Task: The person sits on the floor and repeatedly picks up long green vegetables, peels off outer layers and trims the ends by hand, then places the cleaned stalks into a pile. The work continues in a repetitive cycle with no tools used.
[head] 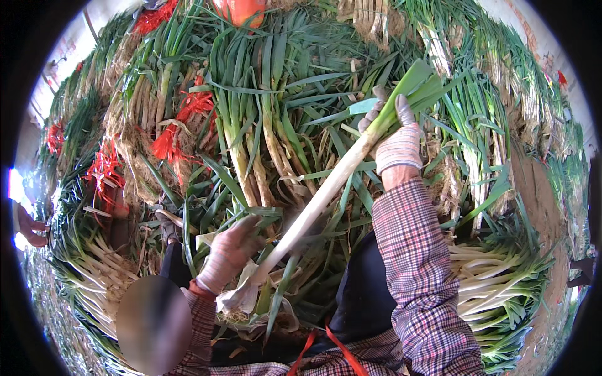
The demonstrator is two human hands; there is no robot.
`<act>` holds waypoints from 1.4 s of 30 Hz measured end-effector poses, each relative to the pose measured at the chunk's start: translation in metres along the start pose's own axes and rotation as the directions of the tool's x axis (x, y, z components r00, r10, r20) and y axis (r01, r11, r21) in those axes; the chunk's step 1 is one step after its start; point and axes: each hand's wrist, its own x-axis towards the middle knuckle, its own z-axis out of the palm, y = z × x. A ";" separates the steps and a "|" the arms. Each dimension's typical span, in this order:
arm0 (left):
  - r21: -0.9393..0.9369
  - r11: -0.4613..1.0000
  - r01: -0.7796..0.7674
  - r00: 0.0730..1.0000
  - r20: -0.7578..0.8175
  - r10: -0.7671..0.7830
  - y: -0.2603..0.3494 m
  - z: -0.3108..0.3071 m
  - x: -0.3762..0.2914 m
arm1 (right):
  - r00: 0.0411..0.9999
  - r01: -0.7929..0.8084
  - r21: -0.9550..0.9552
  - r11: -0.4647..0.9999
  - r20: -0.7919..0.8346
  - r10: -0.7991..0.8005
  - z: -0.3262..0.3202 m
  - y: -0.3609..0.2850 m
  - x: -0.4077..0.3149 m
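Observation:
My right hand [395, 141], in a striped knit glove with grey fingers, is closed round the green upper part of a large leek [320, 195]. The leek slants down to the left, its white shaft bare and its rooted end low, between my forearms. Peeled outer leaves hang about that end. Near the lower shaft is my left hand [233, 251], gloved likewise; its fingers are blurred and it appears to hold nothing. Behind the held leek lie several unpeeled leeks [240, 160] with soil-brown shafts and green tops.
Red plastic ties [176, 131] lie among leek bundles at the left. White-stalked leeks [489, 277] are piled at my right, and another pile [94, 272] at my left. Loose leaves cover my lap area. Another person's hand [32, 228] shows at the far left edge.

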 end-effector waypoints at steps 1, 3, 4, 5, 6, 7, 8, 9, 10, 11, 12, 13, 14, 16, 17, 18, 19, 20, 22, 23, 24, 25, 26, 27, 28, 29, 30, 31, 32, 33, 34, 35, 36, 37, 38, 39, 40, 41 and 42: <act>-0.173 0.985 -0.007 0.999 0.039 0.014 0.034 0.017 0.011 | 1.000 0.010 -0.011 1.000 0.008 -0.010 -0.004 0.002 0.004; 0.351 0.895 -0.276 0.957 0.013 0.290 0.060 0.046 0.027 | 1.000 -0.016 -0.038 0.999 -0.026 0.015 -0.003 0.009 0.005; 0.464 0.842 -0.276 0.938 -0.061 0.341 0.062 0.058 0.029 | 0.999 -0.011 -0.049 0.999 -0.040 0.009 0.001 0.012 0.004; 0.571 0.778 -0.261 0.909 -0.126 0.397 0.061 0.066 0.032 | 0.998 -0.005 -0.061 0.998 -0.055 0.002 0.004 0.013 0.004; 0.528 0.814 -0.243 0.913 -0.160 0.376 0.060 0.071 0.033 | 0.999 -0.008 -0.070 0.997 -0.054 0.004 0.003 0.012 0.003; 0.555 0.794 -0.247 0.900 -0.173 0.401 0.055 0.073 0.032 | 0.999 -0.010 -0.080 0.997 -0.053 0.006 0.002 0.012 0.003; 0.582 0.774 -0.250 0.886 -0.186 0.426 0.049 0.075 0.029 | 0.999 -0.012 -0.089 0.996 -0.051 0.007 0.001 0.011 0.003; 0.607 0.753 -0.254 0.873 -0.192 0.449 0.047 0.077 0.026 | 0.998 -0.009 -0.094 0.996 -0.061 0.003 0.001 0.011 0.001; 0.599 0.755 -0.267 0.856 -0.212 0.472 0.047 0.078 0.023 | 0.998 -0.007 -0.099 0.995 -0.070 0.000 0.000 0.012 -0.001; 0.621 0.735 -0.272 0.874 -0.160 0.459 0.049 0.076 0.020 | 0.997 -0.005 -0.104 0.995 -0.079 -0.003 0.001 0.013 -0.002; 0.641 0.715 -0.279 0.890 -0.109 0.444 0.051 0.072 0.017 | 0.996 0.016 -0.110 0.994 -0.086 -0.026 -0.002 0.013 -0.001; 0.659 0.695 -0.287 0.903 -0.057 0.427 0.051 0.069 0.015 | 0.995 0.022 -0.102 0.995 -0.092 -0.032 -0.005 0.011 0.001; 0.590 0.745 -0.311 0.925 0.006 0.381 0.044 0.069 0.010 | 0.994 0.029 -0.095 0.995 -0.098 -0.038 -0.010 0.007 0.002; 0.453 0.853 -0.261 0.959 0.024 0.281 0.043 0.052 -0.011 | 0.994 0.028 -0.068 0.997 -0.107 -0.035 -0.015 0.001 0.004; 0.430 0.878 -0.209 0.975 0.019 0.222 0.038 0.037 -0.023 | 0.993 0.034 -0.083 0.996 -0.106 -0.043 -0.016 -0.002 0.006; 0.461 0.880 -0.113 0.991 -0.008 0.132 0.020 0.017 -0.040 | 0.994 0.028 -0.093 0.995 -0.107 -0.038 -0.016 0.001 0.007; 0.477 0.878 -0.035 0.998 -0.023 0.052 -0.003 -0.002 -0.050 | 0.992 0.040 -0.119 0.992 -0.114 -0.054 -0.018 -0.004 0.007; 0.639 0.768 0.030 0.999 0.002 -0.041 -0.023 -0.025 -0.062 | 0.979 0.057 -0.140 0.988 -0.187 -0.083 -0.017 -0.008 0.004; 0.911 0.397 0.111 0.952 0.018 -0.306 -0.069 -0.070 -0.088 | 0.981 0.086 -0.167 0.982 -0.158 -0.113 -0.025 -0.014 0.006; 0.984 0.145 0.099 0.882 -0.019 -0.470 -0.094 -0.092 -0.103 | 0.980 0.085 -0.159 0.984 -0.163 -0.111 -0.024 -0.011 0.005; 0.977 0.175 0.121 0.857 -0.014 -0.515 -0.106 -0.112 -0.114 | 0.972 0.117 -0.159 0.980 -0.185 -0.145 -0.022 -0.013 0.005; 0.968 0.203 0.147 0.833 -0.010 -0.553 -0.115 -0.130 -0.125 | 0.968 0.114 -0.132 0.985 -0.209 -0.141 -0.024 -0.013 0.009; 0.960 0.233 0.158 0.928 -0.064 -0.368 -0.131 -0.142 -0.134 | 0.971 0.111 -0.130 0.985 -0.198 -0.135 -0.021 -0.012 0.012; 0.913 0.344 0.220 0.949 -0.119 -0.292 -0.088 -0.124 -0.111 | 0.970 0.111 -0.147 0.983 -0.199 -0.140 -0.023 -0.013 0.010; 0.864 0.484 0.140 0.989 -0.096 -0.114 -0.062 -0.113 -0.094 | 0.971 0.105 -0.139 0.985 -0.198 -0.131 -0.022 -0.012 0.009; 0.734 0.676 0.067 0.998 -0.061 -0.032 -0.034 -0.098 -0.077 | 0.973 0.098 -0.132 0.986 -0.197 -0.123 -0.021 -0.009 0.008; 0.297 0.955 -0.014 0.999 -0.028 0.024 -0.047 -0.091 -0.069 | 0.977 0.090 -0.109 0.990 -0.185 -0.109 -0.015 -0.003 0.010; -0.256 0.934 0.248 0.966 0.140 -0.218 -0.011 -0.066 -0.051 | 0.973 0.087 -0.117 0.989 -0.202 -0.110 -0.018 -0.003 0.011; -0.344 0.883 0.320 0.932 0.282 -0.228 0.016 -0.045 -0.040 | 0.980 0.078 -0.109 0.991 -0.174 -0.096 -0.018 -0.003 0.010; -0.185 0.936 0.299 0.908 0.356 -0.220 0.020 -0.024 -0.030 | 0.987 0.066 -0.097 0.993 -0.141 -0.080 -0.014 0.000 0.010; -0.069 0.954 0.291 0.863 0.449 -0.231 0.029 -0.009 -0.021 | 0.984 0.090 -0.164 0.982 -0.138 -0.114 -0.008 0.002 0.010; -0.067 0.926 0.371 0.811 0.510 -0.288 0.030 -0.007 -0.022 | 0.984 0.093 -0.210 0.973 -0.128 -0.121 0.002 0.013 0.012; -0.236 0.873 0.426 0.833 0.478 -0.278 0.036 0.001 -0.019 | 0.984 0.119 -0.274 0.954 -0.095 -0.150 0.005 0.011 0.015; -0.398 0.786 0.472 0.846 0.455 -0.278 0.038 0.012 -0.016 | 0.970 0.141 -0.376 0.916 -0.135 -0.204 0.009 0.011 0.013; -0.397 0.821 0.410 0.877 0.420 -0.234 0.041 0.018 -0.003 | 0.977 0.107 -0.378 0.919 -0.129 -0.167 0.005 0.014 0.013; -0.451 0.797 0.401 0.881 0.428 -0.201 0.049 0.024 0.012 | 0.983 0.078 -0.382 0.921 -0.124 -0.134 0.002 0.014 0.013; -0.516 0.764 0.386 0.896 0.407 -0.177 0.063 0.030 0.023 | 0.994 -0.014 -0.302 0.953 -0.110 -0.020 0.012 0.022 -0.001; -0.578 0.729 0.366 0.910 0.385 -0.151 0.074 0.038 0.033 | 0.966 -0.083 -0.176 0.981 -0.256 0.036 0.026 0.039 -0.011; -0.611 0.711 0.349 0.917 0.380 -0.123 0.082 0.044 0.038 | 0.966 -0.147 -0.184 0.972 -0.240 0.100 0.031 0.051 -0.015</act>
